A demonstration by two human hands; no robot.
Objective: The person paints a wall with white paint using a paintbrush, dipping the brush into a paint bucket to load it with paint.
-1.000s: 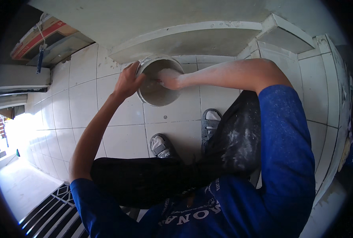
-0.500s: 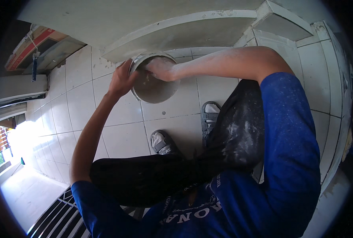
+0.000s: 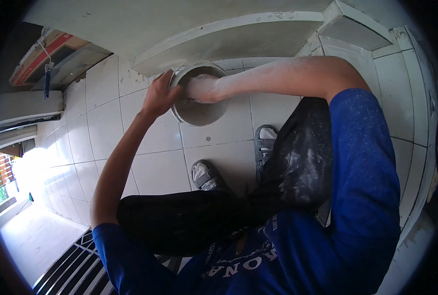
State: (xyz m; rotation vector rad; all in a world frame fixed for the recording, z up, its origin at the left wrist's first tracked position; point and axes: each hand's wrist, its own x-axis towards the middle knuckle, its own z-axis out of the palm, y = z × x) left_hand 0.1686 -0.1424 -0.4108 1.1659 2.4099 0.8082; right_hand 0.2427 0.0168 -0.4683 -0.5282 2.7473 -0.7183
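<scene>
A pale round bucket stands on the tiled floor, smeared with whitish stuff inside. My left hand is closed on its left rim, the thumb reaching over the edge. From the right, my right hand reaches down into the bucket, and both hand and forearm are coated with white powder. Its fingers are bent down and mostly out of sight, so whether they hold anything cannot be made out. What lies at the bottom of the bucket is partly hidden by this hand.
My sandalled feet are on the pale floor tiles, near the bucket. Behind it rises a low wall ledge. A blue-handled tool hangs at the upper left; a slatted metal rack lies at the lower left.
The right hand has shifted slightly within the bucket, its fingers now less visible. My left hand keeps its hold on the rim. The whole view has drifted a little.
</scene>
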